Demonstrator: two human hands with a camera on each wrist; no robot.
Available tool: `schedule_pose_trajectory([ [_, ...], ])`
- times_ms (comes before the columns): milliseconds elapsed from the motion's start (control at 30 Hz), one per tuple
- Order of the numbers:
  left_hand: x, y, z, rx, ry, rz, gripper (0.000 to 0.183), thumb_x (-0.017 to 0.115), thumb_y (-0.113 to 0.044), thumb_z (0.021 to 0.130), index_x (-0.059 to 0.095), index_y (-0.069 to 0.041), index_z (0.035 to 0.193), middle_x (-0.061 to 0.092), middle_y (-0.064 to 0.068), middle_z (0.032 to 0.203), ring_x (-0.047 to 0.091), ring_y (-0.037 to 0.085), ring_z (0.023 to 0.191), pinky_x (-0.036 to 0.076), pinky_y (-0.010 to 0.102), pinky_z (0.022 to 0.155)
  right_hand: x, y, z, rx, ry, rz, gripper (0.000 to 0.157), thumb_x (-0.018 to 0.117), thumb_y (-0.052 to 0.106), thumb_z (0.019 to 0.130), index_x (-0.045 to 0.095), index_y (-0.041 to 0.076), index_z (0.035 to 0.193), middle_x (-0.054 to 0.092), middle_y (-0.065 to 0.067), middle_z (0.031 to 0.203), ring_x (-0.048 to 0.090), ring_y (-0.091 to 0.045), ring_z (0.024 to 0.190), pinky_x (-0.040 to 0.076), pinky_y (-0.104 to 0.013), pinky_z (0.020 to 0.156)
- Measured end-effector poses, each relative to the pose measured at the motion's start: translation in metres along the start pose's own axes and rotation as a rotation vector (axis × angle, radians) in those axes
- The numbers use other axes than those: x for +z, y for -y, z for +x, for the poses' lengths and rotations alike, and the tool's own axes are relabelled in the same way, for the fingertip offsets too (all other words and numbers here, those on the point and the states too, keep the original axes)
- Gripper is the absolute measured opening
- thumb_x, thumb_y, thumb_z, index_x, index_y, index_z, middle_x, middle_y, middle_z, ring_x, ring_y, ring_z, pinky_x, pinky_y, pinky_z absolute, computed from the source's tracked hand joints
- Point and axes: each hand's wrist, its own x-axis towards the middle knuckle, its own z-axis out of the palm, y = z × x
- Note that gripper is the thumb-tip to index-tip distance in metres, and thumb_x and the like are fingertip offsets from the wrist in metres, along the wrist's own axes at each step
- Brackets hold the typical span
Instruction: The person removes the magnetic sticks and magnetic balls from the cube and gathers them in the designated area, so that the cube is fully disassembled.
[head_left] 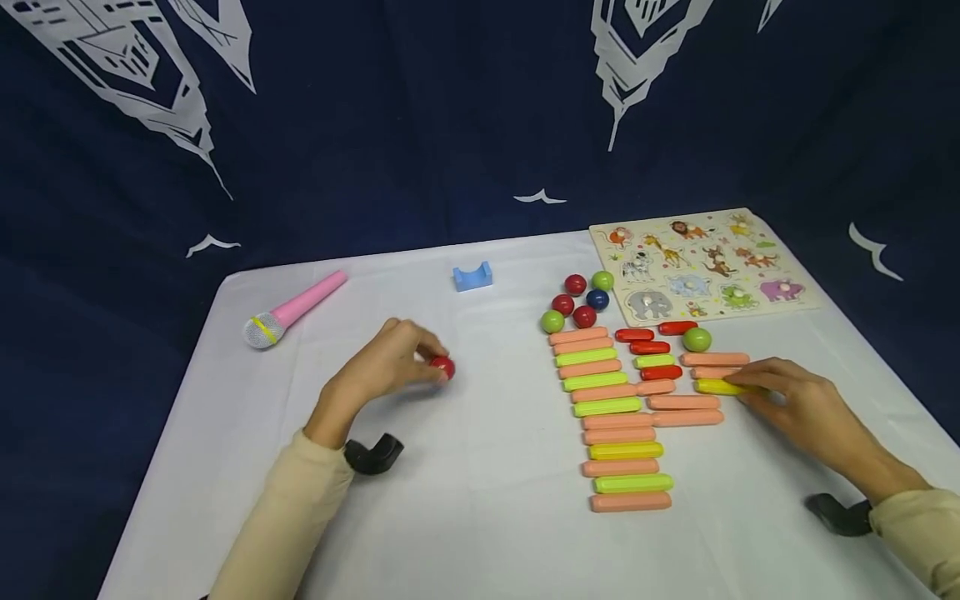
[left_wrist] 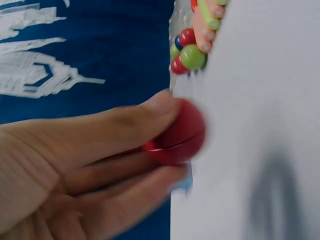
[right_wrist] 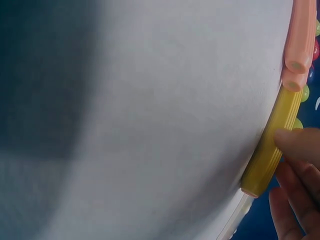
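Between thumb and fingertips, my left hand [head_left: 386,362] pinches a glossy red ball [head_left: 444,367] over the left-centre of the table. A seam line runs round this ball [left_wrist: 177,142] in the left wrist view. My right hand [head_left: 810,408] pinches the near end of a yellow ridged plastic stick [head_left: 714,387], which lies just below a salmon stick [head_left: 711,373]. In the right wrist view, the thumb presses on the yellow stick [right_wrist: 270,150] and the other fingers are partly cut off by the frame. To its left runs a long column of salmon, green and yellow sticks [head_left: 621,468].
Red, green and blue balls [head_left: 585,317] cluster above the column. Short red sticks [head_left: 662,372] and a green ball [head_left: 697,339] lie near an animal puzzle board [head_left: 705,267]. A blue cradle-shaped block [head_left: 472,277] and a pink toy microphone [head_left: 296,310] sit farther left.
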Motion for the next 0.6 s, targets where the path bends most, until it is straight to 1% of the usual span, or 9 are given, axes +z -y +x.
schedule_pose_trajectory([
  [67,0.002,-0.011,0.034,0.06,-0.037,0.01,0.026,0.081,-0.01,0.082,0.076,-0.003,0.106,0.074,0.005,0.1,0.061,0.02,0.101,0.048,0.037,0.093,0.0,0.0,-0.001,0.02,0.003,0.022,0.038,0.081,-0.006,0.073,0.072,0.003,0.11,0.063,-0.016,0.11,0.057,-0.04,0.106,0.046,-0.062,0.082],
  [133,0.01,-0.02,0.065,0.084,-0.069,0.01,0.028,0.08,-0.009,0.083,0.075,-0.004,0.109,0.073,0.006,0.107,0.057,0.021,0.108,0.043,0.036,0.099,0.0,0.001,-0.003,0.033,0.003,0.039,0.038,0.081,-0.005,0.074,0.072,0.003,0.11,0.063,-0.016,0.111,0.056,-0.04,0.106,0.046,-0.063,0.082],
  [200,0.021,-0.026,0.092,0.093,-0.095,0.006,0.028,0.078,-0.008,0.084,0.074,-0.005,0.111,0.072,0.006,0.111,0.052,0.022,0.112,0.04,0.034,0.1,-0.001,0.004,-0.003,0.037,0.001,0.05,0.038,0.081,-0.005,0.074,0.073,0.004,0.11,0.063,-0.016,0.112,0.056,-0.039,0.106,0.046,-0.062,0.083],
  [267,0.032,-0.028,0.114,0.115,-0.126,-0.007,0.028,0.078,-0.006,0.084,0.074,-0.005,0.112,0.072,0.006,0.111,0.051,0.024,0.114,0.038,0.033,0.1,-0.001,0.007,-0.002,0.032,0.001,0.059,0.037,0.081,-0.003,0.075,0.073,0.005,0.111,0.063,-0.015,0.112,0.056,-0.038,0.106,0.047,-0.062,0.082],
  [300,0.037,-0.028,0.123,0.126,-0.143,-0.019,0.029,0.078,-0.004,0.084,0.074,-0.004,0.112,0.072,0.006,0.111,0.052,0.024,0.112,0.041,0.033,0.096,-0.002,0.008,-0.001,0.035,0.008,0.064,0.037,0.081,-0.002,0.076,0.073,0.005,0.111,0.063,-0.014,0.112,0.056,-0.038,0.107,0.047,-0.062,0.082],
  [400,0.049,-0.026,0.145,0.147,-0.171,-0.055,0.03,0.077,0.001,0.082,0.073,0.0,0.112,0.073,0.009,0.108,0.058,0.025,0.11,0.045,0.033,0.096,-0.004,0.01,0.002,0.034,0.015,0.07,0.036,0.081,0.002,0.077,0.073,0.006,0.112,0.064,-0.011,0.113,0.056,-0.035,0.108,0.047,-0.06,0.083],
  [533,0.063,-0.025,0.162,0.138,-0.146,-0.05,0.031,0.075,0.005,0.082,0.073,0.001,0.112,0.073,0.01,0.106,0.06,0.023,0.105,0.045,0.033,0.096,-0.007,0.008,0.002,0.029,-0.015,0.043,0.037,0.082,0.002,0.076,0.073,0.008,0.112,0.065,-0.009,0.112,0.058,-0.032,0.106,0.048,-0.055,0.083],
  [567,0.066,-0.026,0.165,0.139,-0.134,-0.043,0.03,0.074,0.007,0.082,0.073,0.001,0.111,0.073,0.01,0.105,0.06,0.023,0.103,0.046,0.032,0.094,-0.007,0.007,0.001,0.031,-0.025,0.041,0.038,0.082,0.001,0.076,0.073,0.008,0.112,0.065,-0.009,0.112,0.059,-0.032,0.105,0.049,-0.048,0.089],
  [600,0.069,-0.026,0.168,0.141,-0.126,-0.033,0.03,0.073,0.007,0.082,0.073,0.001,0.111,0.072,0.01,0.105,0.06,0.023,0.101,0.046,0.032,0.093,-0.007,0.005,0.0,0.029,-0.034,0.036,0.038,0.082,0.0,0.076,0.073,0.008,0.112,0.065,-0.009,0.111,0.059,-0.031,0.105,0.049,-0.047,0.088],
])
